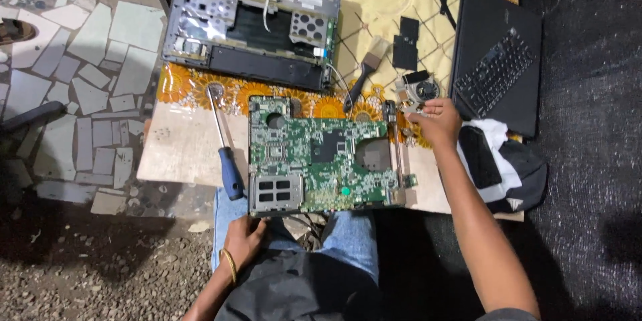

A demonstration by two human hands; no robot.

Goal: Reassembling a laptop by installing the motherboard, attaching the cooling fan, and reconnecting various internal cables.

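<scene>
The green circuit board (321, 157) is lying flat on the counter (180, 150), between the two hands and just above the person's knees. The right hand (438, 122) is reaching forward with the arm stretched out, and its fingers are closing on a small metal part (416, 115) at the board's far right corner. Just beyond this hand a small round fan (420, 88) is lying on the yellow flowered cloth (374, 13). The left hand (244, 239) is staying low, near the body, with the fingers curling under the near left edge of the board; a gold bangle (229, 264) is sitting on this wrist. I cannot tell if this hand is really gripping the board or only touching it.

Left of the board, ahead of the left hand, a screwdriver with a blue handle (226, 154) is lying on the counter. Farther ahead, the open grey laptop shell (254, 20) is resting on the cloth. A brush with a black handle (364, 73) is lying ahead of the right hand, beside two flat black squares (405, 43). To the right of the right hand a black keyboard panel (498, 60) is lying, and a black and white cloth (501, 160) is bunching below it.
</scene>
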